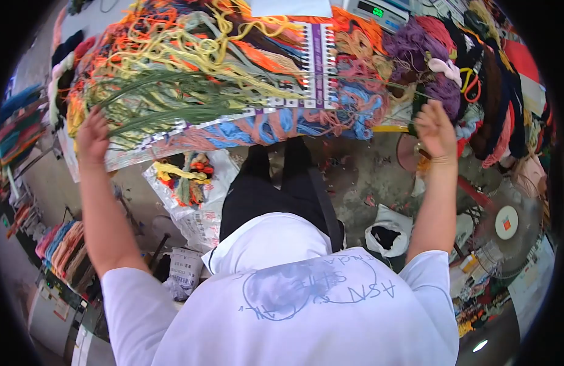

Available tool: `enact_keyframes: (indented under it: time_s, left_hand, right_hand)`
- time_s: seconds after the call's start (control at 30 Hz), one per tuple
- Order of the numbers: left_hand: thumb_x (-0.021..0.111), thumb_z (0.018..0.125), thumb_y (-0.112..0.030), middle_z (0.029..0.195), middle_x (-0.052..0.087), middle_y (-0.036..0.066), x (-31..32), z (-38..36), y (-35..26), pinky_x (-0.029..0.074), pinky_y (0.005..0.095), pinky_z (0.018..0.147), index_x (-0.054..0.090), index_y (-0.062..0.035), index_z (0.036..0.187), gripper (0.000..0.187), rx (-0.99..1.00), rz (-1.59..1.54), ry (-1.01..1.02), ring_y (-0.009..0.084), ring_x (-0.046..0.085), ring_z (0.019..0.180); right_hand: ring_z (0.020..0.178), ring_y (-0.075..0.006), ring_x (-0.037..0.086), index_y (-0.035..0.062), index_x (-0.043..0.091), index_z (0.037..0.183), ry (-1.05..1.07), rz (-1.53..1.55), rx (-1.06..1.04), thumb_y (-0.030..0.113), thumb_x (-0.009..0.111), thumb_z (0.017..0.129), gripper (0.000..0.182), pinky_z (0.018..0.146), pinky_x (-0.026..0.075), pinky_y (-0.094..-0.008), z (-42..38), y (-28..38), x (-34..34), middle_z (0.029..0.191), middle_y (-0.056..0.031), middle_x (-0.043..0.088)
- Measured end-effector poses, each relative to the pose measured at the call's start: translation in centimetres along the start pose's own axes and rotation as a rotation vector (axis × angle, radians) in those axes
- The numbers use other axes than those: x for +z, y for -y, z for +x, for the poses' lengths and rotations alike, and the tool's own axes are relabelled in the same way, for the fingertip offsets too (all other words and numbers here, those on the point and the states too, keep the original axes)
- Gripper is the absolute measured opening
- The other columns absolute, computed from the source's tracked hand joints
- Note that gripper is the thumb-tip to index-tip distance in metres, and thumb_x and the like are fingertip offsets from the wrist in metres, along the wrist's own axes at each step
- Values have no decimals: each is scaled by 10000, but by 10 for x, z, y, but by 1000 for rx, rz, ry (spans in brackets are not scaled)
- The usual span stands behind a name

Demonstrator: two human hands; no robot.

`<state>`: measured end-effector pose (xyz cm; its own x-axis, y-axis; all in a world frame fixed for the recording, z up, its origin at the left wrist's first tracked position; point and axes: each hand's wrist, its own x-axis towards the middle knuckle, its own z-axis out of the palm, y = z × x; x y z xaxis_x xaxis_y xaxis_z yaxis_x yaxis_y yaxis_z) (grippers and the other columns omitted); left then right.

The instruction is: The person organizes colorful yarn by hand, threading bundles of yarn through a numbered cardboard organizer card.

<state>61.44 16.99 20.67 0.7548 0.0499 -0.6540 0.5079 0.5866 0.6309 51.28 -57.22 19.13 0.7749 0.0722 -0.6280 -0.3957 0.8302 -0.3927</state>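
A long bundle of green yarn [190,113] stretches above the thread-covered table, blurred in places. At its left end, my left hand [93,137] has its fingers closed round the strands. My right hand [436,131] is raised at the table's right front, its fingers curled together; thin pale strands run towards it from the bundle, and what lies between its fingertips is too small to tell. Beneath the green yarn are yellow threads [166,52] and white cards with a purple stripe [318,64]. Blue and pink yarn [355,110] lies along the front edge.
A digital scale [376,12] stands at the back. Purple yarn [410,49] and orange-handled scissors [471,85] lie at the right. Below are a plastic sheet with yarn scraps [193,183], a white bag [388,229] and a fan [506,221].
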Motion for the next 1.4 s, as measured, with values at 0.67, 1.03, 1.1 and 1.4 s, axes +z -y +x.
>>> enact_keyframes:
  time_s: [0.67, 1.03, 1.1, 1.4]
  left_hand:
    - [624, 842, -175, 671, 475, -52, 180, 10, 319, 281, 211, 427, 604, -71, 1099, 278, -175, 813, 13, 38, 369, 505]
    - [692, 755, -260, 679, 621, 87, 182, 24, 368, 463, 324, 580, 618, -5, 898, 301, 218, 1303, -178, 190, 596, 611]
    - [684, 764, -276, 696, 642, 101, 173, 27, 377, 465, 317, 578, 626, -2, 862, 297, 249, 1375, -187, 187, 607, 610]
    - [669, 760, -212, 714, 645, 81, 151, 35, 373, 463, 283, 606, 657, 0, 925, 269, -21, 967, 70, 129, 584, 635]
  right_hand:
    - [602, -73, 544, -14, 688, 901, -217, -993, -156, 179, 631, 821, 216, 533, 425, -240, 90, -194, 19, 654, -5, 613]
    - [650, -233, 646, 65, 698, 778, -239, -1338, -356, 215, 696, 712, 164, 612, 496, -321, 118, -278, 36, 709, -84, 667]
    - [648, -225, 650, 67, 698, 767, -246, -1313, -333, 210, 694, 707, 155, 616, 499, -318, 124, -284, 28, 708, -81, 669]
    - [637, -193, 632, 71, 672, 740, -281, -1332, -271, 192, 707, 698, 133, 612, 485, -311, 123, -284, 24, 692, -55, 648]
